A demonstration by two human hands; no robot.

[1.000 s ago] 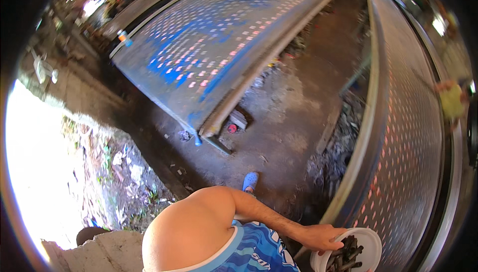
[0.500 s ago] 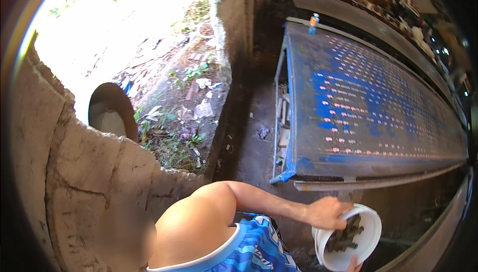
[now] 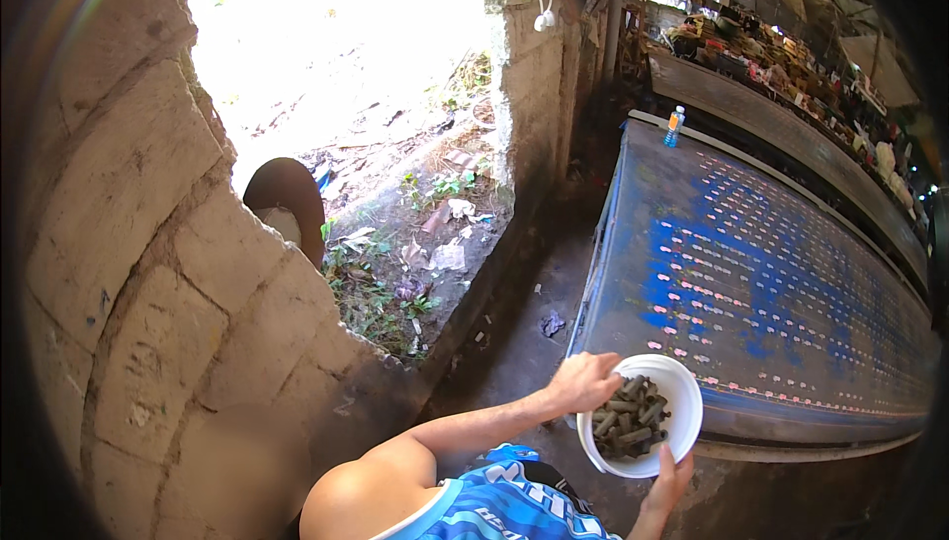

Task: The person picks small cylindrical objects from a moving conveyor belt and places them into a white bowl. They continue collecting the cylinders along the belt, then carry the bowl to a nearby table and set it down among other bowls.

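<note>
A white plastic bucket (image 3: 689, 404) is tilted so that its mouth faces me. Inside lies a pile of short, dark grey-green cylinders (image 3: 625, 421), whose kind I cannot make out. My left hand (image 3: 585, 383) is closed over the bucket's rim on its left side. My right hand (image 3: 669, 487) grips the near side, its thumb up against the wall and its other fingers hidden beneath. The bucket is held in front of the near left corner of a long table (image 3: 620, 243) with a worn blue and grey top.
Rows of small pinkish and whitish pieces (image 3: 732, 293) cover the tabletop. A bottle of blue liquid (image 3: 674, 127) stands at its far left corner. To my left rises a broken block wall (image 3: 148, 273). Crumpled litter (image 3: 552, 323) lies on the dark floor. A second long table (image 3: 791, 110) stands behind.
The view has shifted, and the bucket now appears farther left and higher, overlapping the table's edge. More of its contents and more of my right hand show. Both hands still hold the bucket.
</note>
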